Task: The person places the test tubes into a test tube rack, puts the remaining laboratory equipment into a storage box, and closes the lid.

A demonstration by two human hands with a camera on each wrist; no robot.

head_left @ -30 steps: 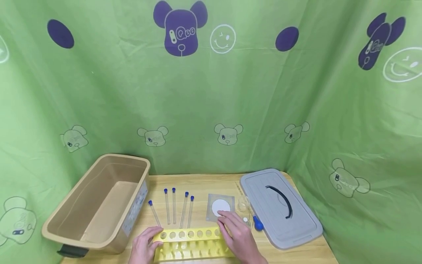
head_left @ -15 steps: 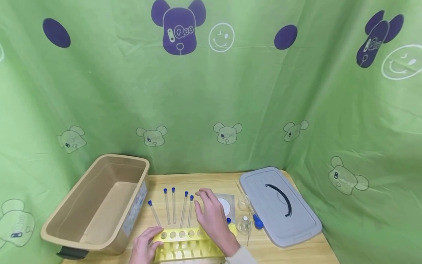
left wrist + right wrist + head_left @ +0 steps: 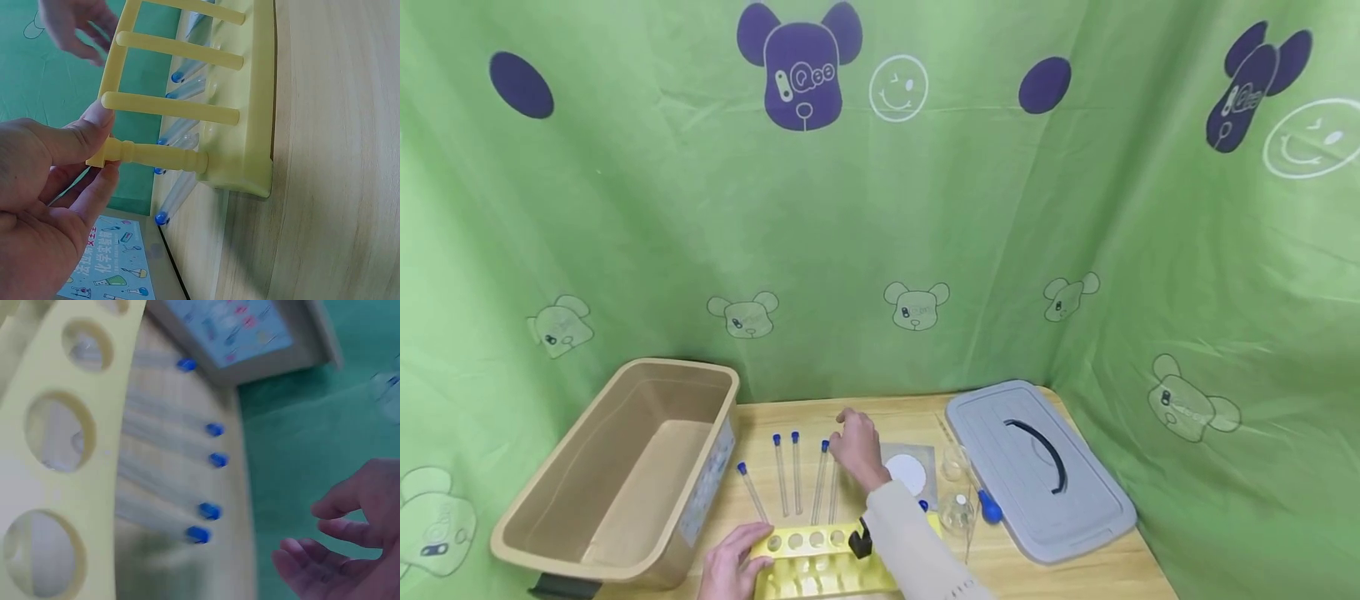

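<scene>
My left hand (image 3: pixel 731 560) grips the left end of the yellow test tube rack (image 3: pixel 808 543), thumb and fingers pinching its top bar, as the left wrist view shows. Behind the rack several glass test tubes with blue stoppers (image 3: pixel 214 429) lie side by side on the table. Over the rightmost of these tubes hovers my right hand (image 3: pixel 859 448). Its fingers (image 3: pixel 340 499) are loosely bent, with nothing between them. One more blue stopper (image 3: pixel 922 505) shows at the rack's right end, partly hidden by the right sleeve (image 3: pixel 912 542).
An open brown bin (image 3: pixel 696 492) stands at the left. On the right lies its grey lid (image 3: pixel 1078 517) with a black handle. Between rack and lid are a glass flask (image 3: pixel 956 515), a blue rubber bulb (image 3: pixel 990 507) and white round paper (image 3: pixel 906 473) on a grey square.
My right hand has moved from the rack's right end up and left to above the tubes, passing over the white paper. The left hand keeps its grip on the rack.
</scene>
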